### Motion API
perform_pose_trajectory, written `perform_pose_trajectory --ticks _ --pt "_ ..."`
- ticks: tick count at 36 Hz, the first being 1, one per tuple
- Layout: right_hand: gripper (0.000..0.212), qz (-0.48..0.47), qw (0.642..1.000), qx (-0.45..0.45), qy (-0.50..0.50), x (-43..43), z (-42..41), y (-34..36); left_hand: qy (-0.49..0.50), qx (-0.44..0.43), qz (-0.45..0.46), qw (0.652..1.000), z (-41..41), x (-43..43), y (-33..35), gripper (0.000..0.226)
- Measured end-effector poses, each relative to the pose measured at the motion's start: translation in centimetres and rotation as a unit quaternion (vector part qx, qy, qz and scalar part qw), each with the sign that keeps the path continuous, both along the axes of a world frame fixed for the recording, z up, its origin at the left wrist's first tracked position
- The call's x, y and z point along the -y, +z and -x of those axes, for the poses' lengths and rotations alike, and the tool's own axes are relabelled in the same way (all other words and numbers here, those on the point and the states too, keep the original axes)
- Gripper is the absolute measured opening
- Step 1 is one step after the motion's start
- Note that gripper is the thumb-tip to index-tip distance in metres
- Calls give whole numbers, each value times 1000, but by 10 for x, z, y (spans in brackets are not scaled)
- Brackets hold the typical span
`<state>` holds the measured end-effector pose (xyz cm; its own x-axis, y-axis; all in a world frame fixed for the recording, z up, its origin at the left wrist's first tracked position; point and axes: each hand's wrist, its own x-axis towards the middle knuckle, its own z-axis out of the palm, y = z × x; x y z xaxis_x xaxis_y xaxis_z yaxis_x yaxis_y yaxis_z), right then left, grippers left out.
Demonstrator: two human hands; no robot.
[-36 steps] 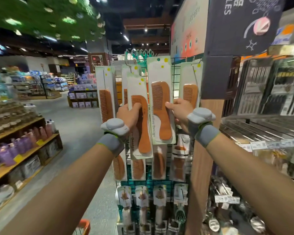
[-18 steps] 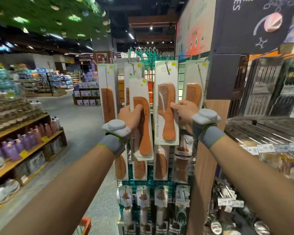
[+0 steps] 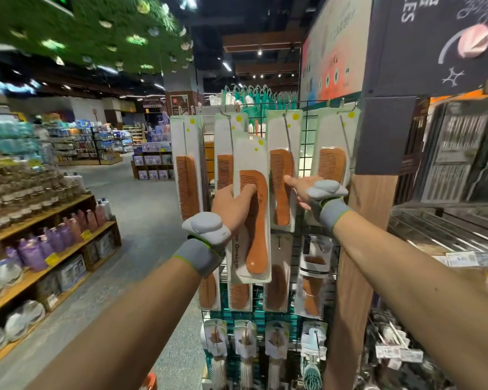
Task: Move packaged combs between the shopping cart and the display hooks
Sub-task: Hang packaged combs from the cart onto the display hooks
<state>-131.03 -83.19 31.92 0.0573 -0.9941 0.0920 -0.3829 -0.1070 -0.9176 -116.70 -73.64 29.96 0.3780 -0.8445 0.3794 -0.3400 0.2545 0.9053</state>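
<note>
1. Your left hand (image 3: 231,204) is unchanged. It stays clamped on the left edge of the held comb pack (image 3: 252,218), with the thumb laid over the teeth. That pack is on no hook. It sits just in front of the second hanging pack (image 3: 224,142), with its top below that pack's hook.
2. Your right hand (image 3: 303,190) has changed. Half a second ago it gripped the third hanging pack (image 3: 281,164). Now its fingers are straightened and apart, and only the forefinger tip touches the pack's front.
3. Finding: the third pack hangs from its own hook and appears settled, so your right hand is free. The held pack is judged the next to be hung.
4. Surroundings:
   - Far left is a shelf of purple bottles (image 3: 54,240), well apart from you.
   - An orange edge (image 3: 150,381) shows low at the bottom. It is probably the shopping cart, but too little shows to confirm.
5. Obstructions:
   - Every top-row hook in view already carries a pack, including the rightmost pack (image 3: 333,159).
   - The lower row of combs (image 3: 238,296) hangs just below the held pack.
   - The wooden post (image 3: 358,249) stands just beside the wire grid (image 3: 307,128) on its right.
</note>
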Motion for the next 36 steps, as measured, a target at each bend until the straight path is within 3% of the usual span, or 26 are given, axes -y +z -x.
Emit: perform_pose_trajectory --ticks 8,12,15,18,21,25,30,34,36 --pt "54 11 1000 12 -27 -7 1 -8 -49 -13 -8 999 9 -1 3 32" --pt "33 28 992 117 -48 -21 12 -15 -85 -30 -21 996 16 2 1 20" --pt "24 24 984 178 -7 -35 23 -14 -129 -46 -18 990 28 4 -2 14" --pt "29 37 985 168 8 -48 34 -16 -148 -47 -8 988 41 5 -1 21" --pt "29 78 986 147 2 -60 46 -20 -169 -74 2 983 55 6 4 12" --pt "17 111 985 133 -13 -75 67 -18 -179 -70 16 981 75 9 10 21" --pt "16 145 980 135 -35 -79 88 -8 -182 -44 14 982 93 11 20 6" --pt "17 168 977 122 -56 -75 103 -1 -177 -33 15 984 101 15 26 33" --pt "16 169 977 119 -55 -72 110 2 -176 -40 13 983 102 19 27 29"
